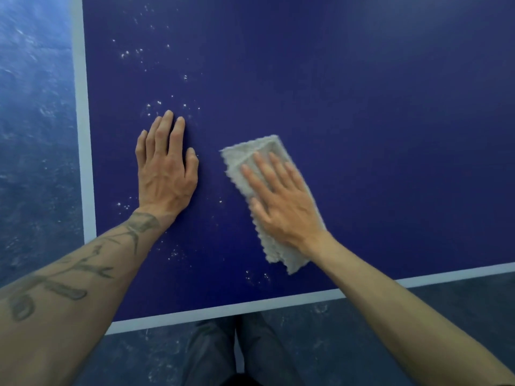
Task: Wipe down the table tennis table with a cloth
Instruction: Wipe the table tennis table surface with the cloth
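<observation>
Head view, items as we find them:

1. Tabletop [362, 107]: dark blue, with a white edge line [83, 135] down the left side and along the near side, so we see its near left corner.

2. Left hand [167, 174]: palm down, flat on the bare tabletop, near the left edge line. The forearm reaches in from the lower left, wrist straight. Its fingers [167, 126] are straight and pressed close together, pointing away from the person. The thumb lies a little apart on the right side. It holds nothing.

3. Right hand [281, 207]: palm down on the cloth, forearm entering from the lower right. Its fingers [262, 168] are straight and slightly spread, angled away and to the left, pressing the cloth flat rather than pinching it.

4. Cloth [250, 154]: pale grey with a scalloped left edge, apparently folded. It lies on the tabletop just right of the left hand and apart from it. Its long axis runs from far left to near right. The far end shows beyond the fingertips, and the near end stops just short of the near edge line. Its right edge is blurred.

5. White specks [158, 103]: scattered on the tabletop around and beyond the left hand, with some close to the near edge.

6. Tattoo [69, 274]: dark line work along the left forearm.

7. Floor [33, 107]: mottled blue, beside and below the tabletop.

8. Trouser legs [223, 352]: grey, below the near edge.
</observation>
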